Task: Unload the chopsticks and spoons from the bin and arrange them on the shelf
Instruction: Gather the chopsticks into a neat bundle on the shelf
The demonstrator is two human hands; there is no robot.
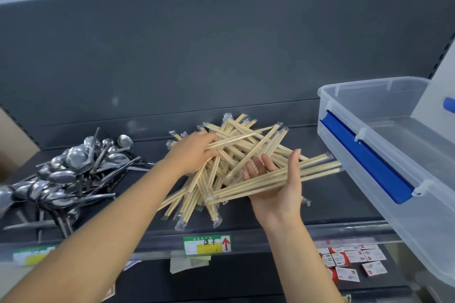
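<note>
A loose pile of wrapped wooden chopsticks (248, 145) lies in the middle of the dark shelf (327, 204). My left hand (194, 150) rests on the pile's left side, fingers closed around a few chopsticks. My right hand (278, 179) is palm up at the pile's right front, holding a bundle of chopsticks (317, 167) that lies across the palm and points right. A heap of metal spoons (71, 172) sits at the shelf's left. The clear plastic bin (384, 145) with a blue latch stands on the right, and nothing shows inside it.
The shelf has a clear front lip with a green price label (207, 244). Small red and white boxes (352, 263) lie on the lower shelf at the right. The bin's lid (440, 96) leans up at the far right. A cardboard box edge (12, 140) shows at the left.
</note>
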